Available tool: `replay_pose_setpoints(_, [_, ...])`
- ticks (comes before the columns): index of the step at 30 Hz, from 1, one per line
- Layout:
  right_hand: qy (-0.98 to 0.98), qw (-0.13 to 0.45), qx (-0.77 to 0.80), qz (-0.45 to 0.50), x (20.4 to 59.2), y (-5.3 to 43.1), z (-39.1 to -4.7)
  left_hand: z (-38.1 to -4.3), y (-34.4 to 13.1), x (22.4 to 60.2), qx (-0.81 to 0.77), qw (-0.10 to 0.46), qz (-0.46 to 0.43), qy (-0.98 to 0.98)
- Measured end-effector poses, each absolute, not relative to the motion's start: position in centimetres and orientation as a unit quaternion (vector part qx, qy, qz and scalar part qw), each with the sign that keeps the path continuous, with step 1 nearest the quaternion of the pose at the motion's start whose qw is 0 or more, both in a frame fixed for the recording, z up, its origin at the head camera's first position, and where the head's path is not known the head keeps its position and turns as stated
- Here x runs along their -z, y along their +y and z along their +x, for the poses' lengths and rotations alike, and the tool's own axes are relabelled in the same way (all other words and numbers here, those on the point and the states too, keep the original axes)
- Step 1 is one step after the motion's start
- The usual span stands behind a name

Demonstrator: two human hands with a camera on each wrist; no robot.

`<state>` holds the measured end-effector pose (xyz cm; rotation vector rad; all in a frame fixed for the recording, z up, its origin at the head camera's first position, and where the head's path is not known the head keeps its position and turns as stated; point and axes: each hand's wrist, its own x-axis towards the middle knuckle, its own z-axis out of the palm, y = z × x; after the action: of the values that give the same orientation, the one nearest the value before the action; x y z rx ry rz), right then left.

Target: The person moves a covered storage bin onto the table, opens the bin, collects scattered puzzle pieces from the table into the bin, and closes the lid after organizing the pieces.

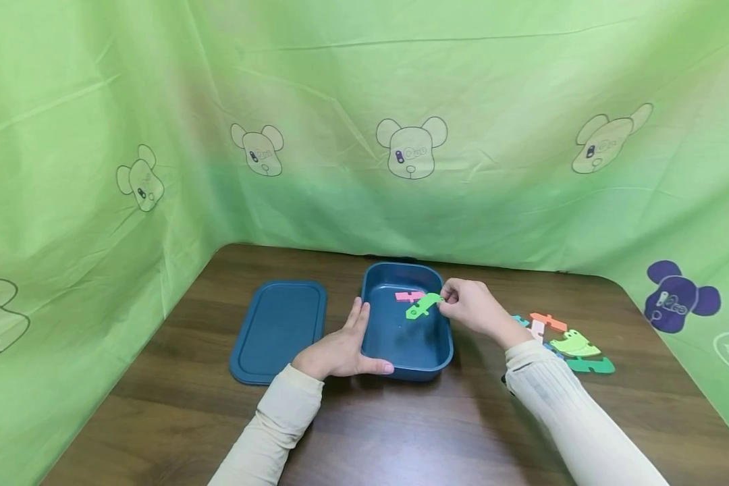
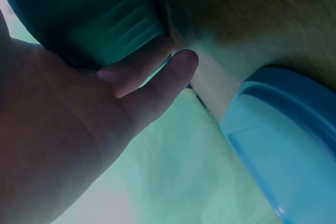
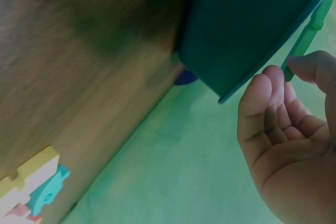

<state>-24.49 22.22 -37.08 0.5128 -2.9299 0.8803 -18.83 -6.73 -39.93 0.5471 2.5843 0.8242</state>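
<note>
A dark blue rectangular box [image 1: 401,344] stands without its cover on the table, with a pink notched piece [image 1: 408,296] inside. Over its right rim, my right hand [image 1: 475,309] pinches one end of a light green notched puzzle piece [image 1: 422,307] between thumb and fingers. The right wrist view shows the green piece [image 3: 310,32] edge-on above the rim. My left hand [image 1: 343,347] rests against the box's left side with fingers extended, its thumb spread along the front rim. In the left wrist view, two straight fingers [image 2: 160,85] lie beside the box wall [image 2: 110,19].
The flat blue lid [image 1: 279,331] lies left of the box. Several colourful notched pieces are heaped at the right, among them a dark green one [image 1: 592,365], an orange one [image 1: 549,322] and a yellow-green one [image 1: 574,344]. A green printed curtain [image 1: 340,202] borders the wooden table [image 1: 401,432].
</note>
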Motion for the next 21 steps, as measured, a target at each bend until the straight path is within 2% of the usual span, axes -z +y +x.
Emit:
replay_pose_setpoints(14, [-0.941, 0.006, -0.26, 0.216, 35.4, 19.8, -27.6, -18.9, -6.8, 39.8, -0.289, 0.194, 0.197, 0.917])
replay_pose_setpoints(21, [-0.942, -0.022, -0.252, 0.221, 34.8, 18.1, -29.2, -18.9, -6.9, 39.7, -0.288, 0.192, 0.198, 0.917])
